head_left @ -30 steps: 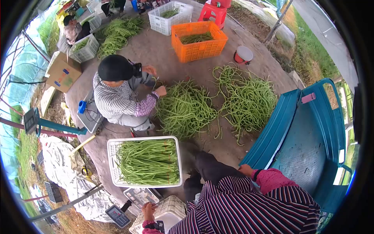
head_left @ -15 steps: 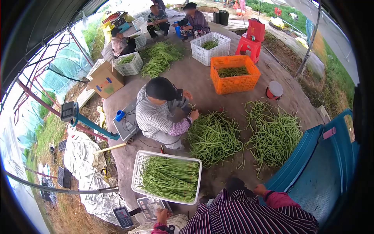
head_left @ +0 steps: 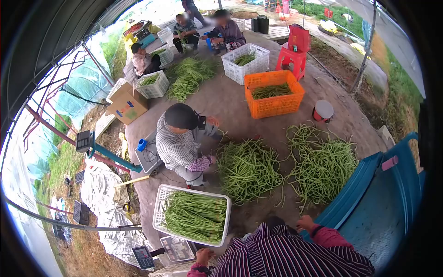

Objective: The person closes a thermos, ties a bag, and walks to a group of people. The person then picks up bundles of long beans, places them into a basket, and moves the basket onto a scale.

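My left hand (head_left: pixel 204 256) is at the bottom, just right of the scale's metal platform (head_left: pixel 177 249) and below the white crate (head_left: pixel 159 214) of bundled green beans (head_left: pixel 196 217). Its fingers are slightly apart, with nothing visible in them. My right hand (head_left: pixel 305 223) is below the right pile of long beans (head_left: pixel 323 168), beside the blue-green tub (head_left: pixel 341 203). Its fingers are curled together; whatever they hold is too small to make out. A second bean pile (head_left: pixel 251 171) lies left of that one.
A co-worker (head_left: pixel 177 143) in a striped top crouches left of the bean piles. Beyond are an orange crate (head_left: pixel 274 104), a white crate (head_left: pixel 244 71), a red stool (head_left: pixel 290 62) and a lidded bucket (head_left: pixel 323 111). Several people sit at the back near another bean heap (head_left: pixel 189 76).
The view has shifted slightly. My left hand has moved right, away from the scale platform, and its fingers are less spread. The crouching co-worker's arm is lower, and a person at the back shows more.
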Tool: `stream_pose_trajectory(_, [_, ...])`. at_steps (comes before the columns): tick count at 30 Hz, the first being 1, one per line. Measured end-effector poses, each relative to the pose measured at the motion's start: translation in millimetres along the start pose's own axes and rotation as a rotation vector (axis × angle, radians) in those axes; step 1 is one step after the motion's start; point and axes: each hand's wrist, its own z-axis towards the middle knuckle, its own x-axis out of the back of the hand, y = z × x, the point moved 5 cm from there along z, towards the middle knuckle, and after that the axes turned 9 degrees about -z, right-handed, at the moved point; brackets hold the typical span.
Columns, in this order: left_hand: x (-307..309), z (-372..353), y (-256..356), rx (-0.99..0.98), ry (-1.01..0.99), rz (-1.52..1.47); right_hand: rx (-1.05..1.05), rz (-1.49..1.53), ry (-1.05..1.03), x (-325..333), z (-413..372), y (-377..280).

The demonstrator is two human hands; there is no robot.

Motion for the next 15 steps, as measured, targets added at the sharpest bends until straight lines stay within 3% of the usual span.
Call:
stream_pose_trajectory(2, [-24, -9, 7, 0.005, -0.024, 0.028, 0.115, -0.035, -0.026, 7, 1, 14])
stream_pose_trajectory(4, [-44, -17, 11, -0.005, -0.045, 0.032, 0.331, -0.371, 0.001, 16, 5, 29])
stream_pose_trajectory(6, [-63, -26, 18, -0.017, -0.040, 0.055, 0.638, -1.007, 0.083, 18, 7, 45])
stream_pose_trajectory(9, [-68, -16, 7, -0.024, -0.044, 0.092, 0.463, -0.922, 0.070, 26, 26, 95])
stream_pose_trajectory(12, [-82, -19, -1, -0.013, -0.055, 0.110, 0.565, -0.972, 0.117, 39, 16, 103])
stream_pose_trajectory(15, [-106, -40, 1, 0.012, -0.055, 0.166, 0.459, -0.923, 0.162, 47, 14, 116])
